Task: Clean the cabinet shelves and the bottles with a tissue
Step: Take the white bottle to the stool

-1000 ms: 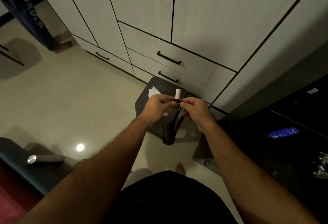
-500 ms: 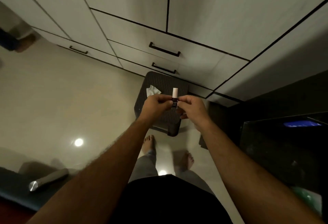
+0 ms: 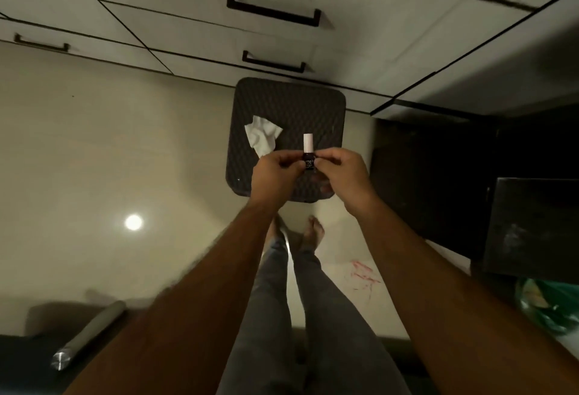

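While tissue (image 3: 262, 137) lies aside, 2 hands (image 3: 308, 172) pinch bottle (image 3: 308, 156).

Dark stool (image 3: 326, 106) by drawers (image 3: 188, 18) — metal cylinder (image 3: 89, 336) btm left.

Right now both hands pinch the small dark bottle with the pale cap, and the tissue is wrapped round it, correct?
Not quite. Both hands, left and right, do pinch the small dark bottle with the pale cap, but the tissue is not round it: the head view shows it lying crumpled on the dark stool below, apart from the bottle.
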Action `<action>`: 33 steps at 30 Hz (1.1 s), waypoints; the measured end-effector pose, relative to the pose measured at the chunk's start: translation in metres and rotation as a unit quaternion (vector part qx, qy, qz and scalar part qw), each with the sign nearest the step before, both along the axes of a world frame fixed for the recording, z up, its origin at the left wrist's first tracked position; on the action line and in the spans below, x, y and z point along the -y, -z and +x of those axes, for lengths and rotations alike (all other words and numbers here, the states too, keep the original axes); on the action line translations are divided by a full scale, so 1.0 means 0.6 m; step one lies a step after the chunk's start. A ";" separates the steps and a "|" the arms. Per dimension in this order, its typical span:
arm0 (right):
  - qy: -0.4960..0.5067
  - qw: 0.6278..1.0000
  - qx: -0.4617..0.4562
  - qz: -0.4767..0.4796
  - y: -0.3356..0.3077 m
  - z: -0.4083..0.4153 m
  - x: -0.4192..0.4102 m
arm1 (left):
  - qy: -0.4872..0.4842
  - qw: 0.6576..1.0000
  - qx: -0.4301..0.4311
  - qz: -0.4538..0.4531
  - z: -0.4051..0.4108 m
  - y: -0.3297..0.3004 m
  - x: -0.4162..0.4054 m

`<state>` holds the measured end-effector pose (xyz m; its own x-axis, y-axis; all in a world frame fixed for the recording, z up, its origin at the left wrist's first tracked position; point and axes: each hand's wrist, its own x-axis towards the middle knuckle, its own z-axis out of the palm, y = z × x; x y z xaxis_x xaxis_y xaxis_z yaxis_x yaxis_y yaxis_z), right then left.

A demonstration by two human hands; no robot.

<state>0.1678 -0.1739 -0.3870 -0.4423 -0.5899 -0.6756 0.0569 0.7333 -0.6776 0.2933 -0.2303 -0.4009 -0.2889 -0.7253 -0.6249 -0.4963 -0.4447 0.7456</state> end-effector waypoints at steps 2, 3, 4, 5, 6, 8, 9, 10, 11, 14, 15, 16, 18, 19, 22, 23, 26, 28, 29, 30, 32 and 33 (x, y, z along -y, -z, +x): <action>0.000 1.000 -0.005 0.007 0.044 -0.004 0.007 | 0.003 1.000 0.017 0.003 -0.007 0.046 0.007; 0.002 1.000 -0.007 0.010 0.067 -0.005 0.012 | 0.004 1.000 0.022 0.005 -0.010 0.070 0.013; 0.008 1.000 -0.009 0.012 0.086 -0.006 0.018 | 0.004 1.000 0.023 0.008 -0.014 0.089 0.017; 0.015 1.000 -0.013 0.017 0.110 -0.008 0.023 | 0.003 1.000 0.024 0.011 -0.020 0.111 0.021; 0.022 0.999 -0.019 0.019 0.132 -0.011 0.029 | 0.006 1.000 0.026 0.010 -0.026 0.130 0.026; 0.029 0.999 -0.026 0.020 0.174 -0.017 0.043 | 0.021 0.999 0.032 0.000 -0.039 0.164 0.036; 0.028 0.999 -0.027 0.020 0.189 -0.020 0.050 | 0.030 0.999 0.037 -0.009 -0.044 0.178 0.042; 0.026 0.999 -0.028 0.019 0.206 -0.024 0.057 | 0.040 0.998 0.042 -0.016 -0.049 0.192 0.048; 0.023 0.999 -0.032 0.019 0.220 -0.028 0.064 | 0.047 0.998 0.045 -0.024 -0.054 0.204 0.054; 0.009 0.998 -0.060 0.020 0.255 -0.035 0.081 | 0.074 0.994 0.059 -0.046 -0.064 0.226 0.068; 0.004 0.997 -0.070 0.022 0.263 -0.037 0.084 | 0.086 0.993 0.064 -0.055 -0.067 0.228 0.071; 0.001 0.997 -0.078 0.023 0.269 -0.037 0.087 | 0.093 0.992 0.065 -0.061 -0.069 0.230 0.073; -0.004 0.995 -0.093 0.025 0.278 -0.038 0.091 | 0.098 0.991 0.059 -0.064 -0.073 0.233 0.076; -0.007 0.995 -0.100 0.026 0.280 -0.039 0.091 | 0.101 0.991 0.058 -0.061 -0.075 0.234 0.076; -0.014 0.993 -0.117 0.033 0.284 -0.037 0.093 | 0.103 0.990 0.070 -0.068 -0.079 0.236 0.078; -0.016 0.992 -0.120 0.036 0.284 -0.037 0.094 | 0.106 0.989 0.071 -0.072 -0.079 0.237 0.079; -0.016 0.992 -0.119 0.039 0.284 -0.037 0.093 | 0.124 0.987 0.063 -0.082 -0.076 0.230 0.075; -0.011 0.991 -0.128 0.037 0.278 -0.037 0.089 | 0.127 0.985 0.069 -0.092 -0.070 0.223 0.071; -0.006 0.990 -0.135 0.035 0.276 -0.038 0.087 | 0.122 0.985 0.074 -0.100 -0.065 0.218 0.070; -0.004 0.989 -0.144 0.034 0.273 -0.038 0.084 | 0.111 0.985 0.081 -0.109 -0.059 0.212 0.069; -0.007 0.986 -0.163 0.031 0.263 -0.040 0.079 | 0.077 0.982 0.103 -0.141 -0.040 0.201 0.071; -0.010 0.985 -0.170 0.025 0.258 -0.042 0.078 | 0.054 0.979 0.115 -0.161 -0.028 0.197 0.075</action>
